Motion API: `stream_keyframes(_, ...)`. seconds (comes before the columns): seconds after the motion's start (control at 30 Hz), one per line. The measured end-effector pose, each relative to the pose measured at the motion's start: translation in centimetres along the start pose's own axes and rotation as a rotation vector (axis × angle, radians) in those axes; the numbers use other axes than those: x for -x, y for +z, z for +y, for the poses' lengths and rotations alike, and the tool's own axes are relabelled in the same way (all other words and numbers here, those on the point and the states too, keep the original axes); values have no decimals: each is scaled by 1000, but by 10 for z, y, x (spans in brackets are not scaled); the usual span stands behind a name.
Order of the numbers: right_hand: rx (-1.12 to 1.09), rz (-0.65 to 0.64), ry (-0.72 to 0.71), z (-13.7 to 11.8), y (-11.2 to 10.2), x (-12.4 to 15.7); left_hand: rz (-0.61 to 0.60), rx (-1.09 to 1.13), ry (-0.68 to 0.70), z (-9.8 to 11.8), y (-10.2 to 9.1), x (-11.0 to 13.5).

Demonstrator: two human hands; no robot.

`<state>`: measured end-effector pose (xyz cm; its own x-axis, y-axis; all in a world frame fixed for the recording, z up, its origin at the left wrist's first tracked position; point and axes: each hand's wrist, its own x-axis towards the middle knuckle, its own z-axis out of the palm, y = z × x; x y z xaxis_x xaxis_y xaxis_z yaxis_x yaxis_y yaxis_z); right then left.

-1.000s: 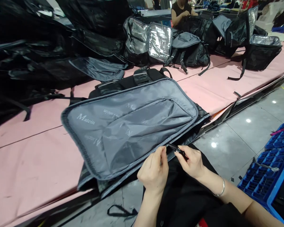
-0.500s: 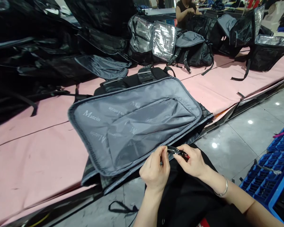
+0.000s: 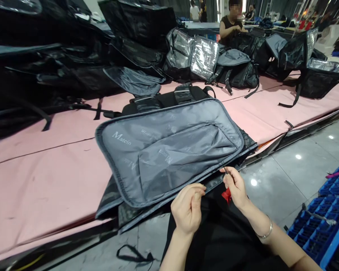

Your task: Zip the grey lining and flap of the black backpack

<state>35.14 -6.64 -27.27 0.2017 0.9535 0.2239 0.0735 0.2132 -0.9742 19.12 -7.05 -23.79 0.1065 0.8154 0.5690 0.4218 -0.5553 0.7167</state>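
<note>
Grey lining flap [image 3: 169, 150] edge (overhanging table [image 3: 45, 169]), both hands [image 3: 188, 207] pinching.

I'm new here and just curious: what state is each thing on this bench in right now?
Grey-lined black bag flap: opened, lying flat, lining up.
Left hand: pinching the flap's near edge.
Right hand: closed on a small red-handled tool.
Silver-lined black bags: standing open.
Pink table cover: spread flat.

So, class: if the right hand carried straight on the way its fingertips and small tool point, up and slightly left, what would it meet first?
Most likely the zipper edge of the grey bag flap, right at the tip of the tool in the right hand. Depth is hard to judge, but they look almost touching.
</note>
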Motion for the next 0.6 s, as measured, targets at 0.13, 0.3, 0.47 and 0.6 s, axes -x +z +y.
stream_keyframes(0.13, -44, 66, 84, 3, 14, -19, 29, 75, -174, 4, 5, 7)
stream_keyframes(0.3, -70, 211, 135, -3, 28, -27, 106, 435, -733, 12, 20, 6)
stream_keyframes(0.47, -160, 274, 148, -9, 33, -17, 299, 868, -1072, 20, 27, -12)
stream_keyframes(0.6, -140, 286, 143, -14, 41, -10, 534, 1005, -1192, 25, 26, -23)
